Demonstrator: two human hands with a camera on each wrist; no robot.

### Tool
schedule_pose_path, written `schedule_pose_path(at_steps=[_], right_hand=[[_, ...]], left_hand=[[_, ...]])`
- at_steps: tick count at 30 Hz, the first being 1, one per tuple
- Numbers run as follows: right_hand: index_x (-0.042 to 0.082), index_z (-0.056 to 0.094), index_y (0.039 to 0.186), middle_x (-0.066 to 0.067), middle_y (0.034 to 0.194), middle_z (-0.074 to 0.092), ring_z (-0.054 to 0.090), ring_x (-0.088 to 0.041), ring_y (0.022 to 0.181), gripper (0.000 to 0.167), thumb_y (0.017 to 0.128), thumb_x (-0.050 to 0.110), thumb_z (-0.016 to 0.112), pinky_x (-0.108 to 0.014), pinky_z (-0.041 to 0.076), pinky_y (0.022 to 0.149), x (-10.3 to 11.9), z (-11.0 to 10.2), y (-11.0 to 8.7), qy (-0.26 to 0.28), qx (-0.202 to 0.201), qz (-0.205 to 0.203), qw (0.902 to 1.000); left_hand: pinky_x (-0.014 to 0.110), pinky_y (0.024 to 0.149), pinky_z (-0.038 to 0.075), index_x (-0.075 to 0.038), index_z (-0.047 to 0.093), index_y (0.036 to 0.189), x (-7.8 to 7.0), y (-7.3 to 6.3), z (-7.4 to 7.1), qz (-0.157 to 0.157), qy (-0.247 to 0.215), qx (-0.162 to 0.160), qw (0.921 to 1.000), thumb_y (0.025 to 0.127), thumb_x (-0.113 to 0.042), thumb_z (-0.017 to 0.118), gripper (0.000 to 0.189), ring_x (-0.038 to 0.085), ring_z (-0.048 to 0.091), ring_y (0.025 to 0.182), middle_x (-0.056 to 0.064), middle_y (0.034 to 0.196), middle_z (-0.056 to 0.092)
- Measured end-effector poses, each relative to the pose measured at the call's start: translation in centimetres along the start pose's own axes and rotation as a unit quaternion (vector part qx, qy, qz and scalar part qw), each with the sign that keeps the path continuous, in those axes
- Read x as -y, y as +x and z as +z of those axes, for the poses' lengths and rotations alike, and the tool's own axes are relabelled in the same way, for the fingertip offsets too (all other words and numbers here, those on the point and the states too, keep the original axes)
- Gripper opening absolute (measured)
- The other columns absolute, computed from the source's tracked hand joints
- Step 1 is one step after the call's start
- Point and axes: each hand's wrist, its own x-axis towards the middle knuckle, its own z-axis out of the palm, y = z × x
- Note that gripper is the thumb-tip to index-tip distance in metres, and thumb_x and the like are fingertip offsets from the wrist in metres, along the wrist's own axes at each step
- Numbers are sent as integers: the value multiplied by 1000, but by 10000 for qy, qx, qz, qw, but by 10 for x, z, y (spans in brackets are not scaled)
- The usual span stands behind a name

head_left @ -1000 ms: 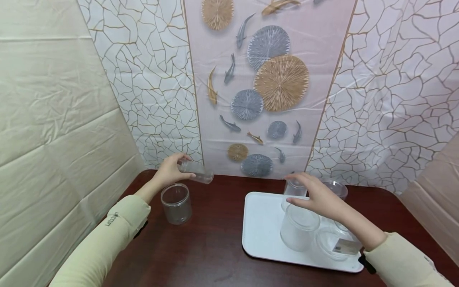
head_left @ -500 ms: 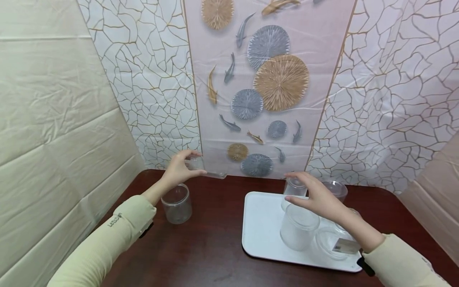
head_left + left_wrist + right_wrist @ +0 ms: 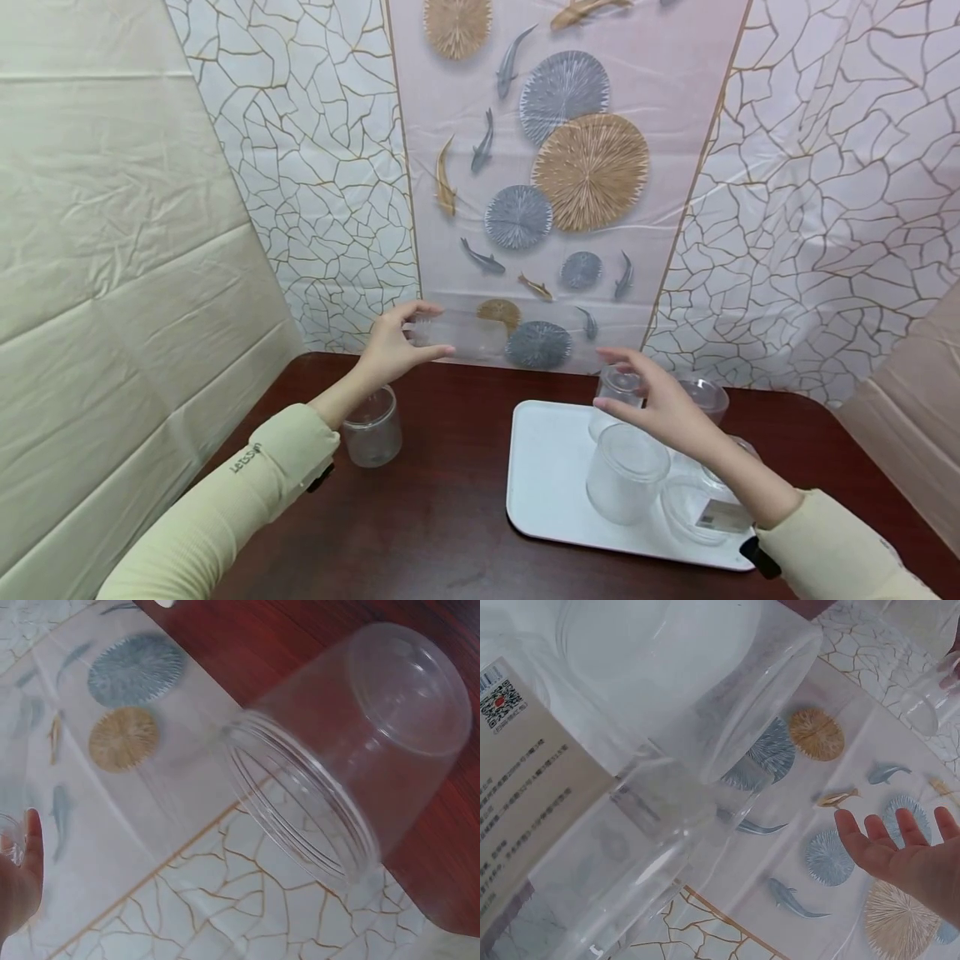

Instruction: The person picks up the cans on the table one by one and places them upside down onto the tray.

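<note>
My left hand (image 3: 396,343) grips one end of a slim clear plastic jar (image 3: 476,335), lying sideways in the air above the table's back edge. Below that hand, a wide clear jar (image 3: 373,437) stands upright on the table; its threaded mouth (image 3: 300,802) fills the middle of the left wrist view. My right hand (image 3: 663,412) hovers over the tray, thumb and fingers spread apart, holding nothing. Just past its fingertips stands another slim clear jar (image 3: 619,385). Under the hand is a wide clear jar (image 3: 628,477), and beside it one with a printed label (image 3: 723,515).
The white tray (image 3: 542,467) lies on the right half of the dark red table (image 3: 442,500). Another clear container (image 3: 711,398) stands at its back right, partly behind the right hand. A patterned cloth (image 3: 517,158) hangs behind the table.
My left hand has moved right and up with the slim jar, which has swung from slanting downward to nearly level. The right hand stays over the tray.
</note>
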Motion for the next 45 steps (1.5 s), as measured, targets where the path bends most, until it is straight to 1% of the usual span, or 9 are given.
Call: schedule_pose_path(at_steps=[3, 9, 15, 19, 22, 34, 38, 42, 45], right_hand=[[4, 43, 135, -22, 133, 50, 48, -43, 118, 58, 85, 15, 69, -60, 47, 86, 3, -2, 1, 143, 39, 123, 9998], [4, 41, 137, -22, 135, 48, 47, -43, 119, 59, 86, 15, 69, -59, 47, 87, 3, 0, 3, 346, 9, 243, 9991], [4, 38, 139, -22, 140, 41, 44, -43, 123, 60, 88, 15, 66, -58, 45, 93, 3, 8, 6, 977, -20, 476, 9941], [4, 35, 141, -21, 143, 37, 42, -44, 126, 61, 89, 16, 65, -59, 44, 94, 5, 10, 6, 1139, -70, 576, 9918], [6, 34, 141, -19, 145, 35, 41, -44, 127, 62, 89, 16, 65, -59, 43, 96, 6, 10, 7, 1221, -134, 611, 9905], [7, 33, 142, -14, 147, 34, 43, -37, 127, 62, 88, 11, 65, -56, 45, 94, 13, 18, 8, 1584, -231, 382, 9864], [7, 34, 141, -13, 146, 36, 45, -36, 125, 62, 88, 9, 65, -50, 48, 92, 14, 21, 7, 1562, -289, 286, 9869], [6, 35, 141, -12, 146, 36, 46, -35, 123, 62, 87, 8, 65, -43, 50, 92, 15, 22, 6, 1616, -309, 245, 9861], [4, 35, 140, -14, 146, 36, 46, -35, 123, 61, 87, 7, 65, -39, 51, 91, 17, 23, 5, 1720, -264, 211, 9845]], left_hand=[[38, 84, 50, -9, 64, 112, -5, 0, 3, 79, -99, -74, 9999, 66, -23, 86, 52, 19, 55, 96, 6, 115, 64], [29, 71, 51, -11, 63, 111, -17, -5, 10, 20, -458, 35, 9989, 65, -19, 86, 52, 17, 57, 82, 8, 110, 63], [26, 72, 51, -11, 63, 112, -26, -11, 20, 64, -814, 197, 9965, 66, -17, 86, 51, 14, 57, 84, 7, 113, 62], [25, 76, 52, -9, 64, 111, -32, -13, 27, 131, -1009, 199, 9946, 66, -14, 86, 51, 12, 58, 87, 7, 115, 63], [24, 71, 53, -8, 64, 111, -36, -14, 30, 132, -1207, 186, 9924, 65, -11, 86, 51, 11, 61, 82, 8, 111, 65], [24, 67, 55, -4, 61, 113, -46, -22, 45, -75, -1869, 328, 9818, 68, -5, 83, 50, 11, 63, 80, 13, 109, 63], [25, 66, 56, -3, 60, 114, -49, -25, 50, -141, -2062, 367, 9777, 69, -3, 81, 50, 14, 63, 80, 14, 110, 62], [25, 65, 55, -4, 61, 113, -52, -29, 54, -13, -2034, 359, 9784, 68, -4, 82, 49, 17, 63, 80, 14, 114, 63], [26, 64, 55, -3, 61, 112, -55, -32, 57, -13, -2197, 403, 9747, 68, -2, 81, 49, 17, 64, 78, 16, 115, 63]])
